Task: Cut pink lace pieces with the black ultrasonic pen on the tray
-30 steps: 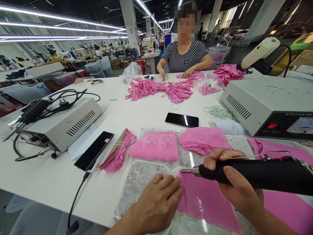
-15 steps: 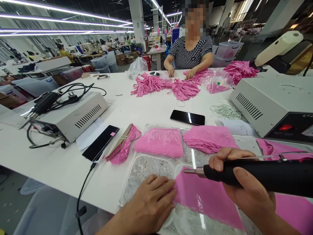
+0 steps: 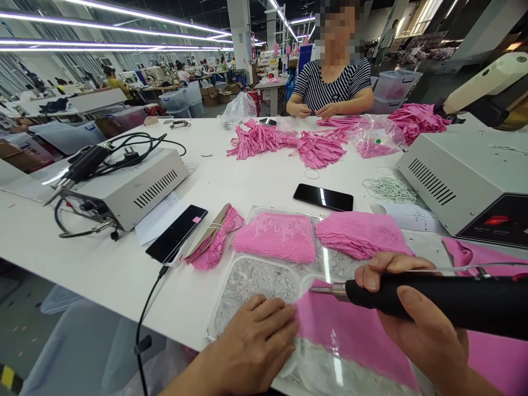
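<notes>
My right hand is wrapped round a thick black ultrasonic welding gun with a narrow metal tip. That tip is at the upper left corner of a flat pink fabric piece; whether it touches cannot be made out. My left hand lies flat, fingers stretched and side by side, its fingertips at the fabric's left edge. Beneath both is a clear plate with rounded outlines over a speckled grey surface. Behind the fabric lie a folded pink lace piece and a stack of pink lace pieces.
Grey boxes stand at left and right, the left with a second black gun. Two phones, a banded pink bundle and elastic bands lie around. Across the table a person handles pink strips.
The view has turned slightly left, so most things appear farther right. My hands and the gun's tip hold nearly the same place on the fabric. The other person's hands have come closer together.
</notes>
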Motion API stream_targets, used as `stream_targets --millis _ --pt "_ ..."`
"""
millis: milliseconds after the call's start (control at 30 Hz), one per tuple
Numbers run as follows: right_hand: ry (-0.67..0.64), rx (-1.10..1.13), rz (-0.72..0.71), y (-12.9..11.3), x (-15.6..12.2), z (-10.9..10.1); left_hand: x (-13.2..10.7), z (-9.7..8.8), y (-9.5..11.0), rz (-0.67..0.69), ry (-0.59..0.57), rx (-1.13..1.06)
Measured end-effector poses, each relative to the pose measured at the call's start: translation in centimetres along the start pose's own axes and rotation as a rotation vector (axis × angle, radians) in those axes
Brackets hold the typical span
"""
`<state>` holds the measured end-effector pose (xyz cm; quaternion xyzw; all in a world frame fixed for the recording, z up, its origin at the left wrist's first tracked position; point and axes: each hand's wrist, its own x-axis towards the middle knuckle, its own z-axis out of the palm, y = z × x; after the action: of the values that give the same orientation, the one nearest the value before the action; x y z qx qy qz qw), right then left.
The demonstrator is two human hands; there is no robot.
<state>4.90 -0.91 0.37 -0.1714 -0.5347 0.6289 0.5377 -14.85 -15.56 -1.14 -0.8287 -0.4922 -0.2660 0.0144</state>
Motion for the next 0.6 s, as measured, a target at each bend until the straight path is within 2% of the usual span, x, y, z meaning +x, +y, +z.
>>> stream_targets --millis 300,467,600 --pt "-0.013 -0.06 -0.019 -0.2 0.0 0.3 0.0 0.2 0.1 0.009 0.036 0.016" --pt "0.026 -0.047 0.007 -0.5 -0.1 0.8 -0.1 0.0 0.1 0.023 0.037 0.021" --pt "0.008 -0.033 0.026 -0.6 -0.4 1.3 -0.3 0.0 0.1 0.028 0.037 0.04"
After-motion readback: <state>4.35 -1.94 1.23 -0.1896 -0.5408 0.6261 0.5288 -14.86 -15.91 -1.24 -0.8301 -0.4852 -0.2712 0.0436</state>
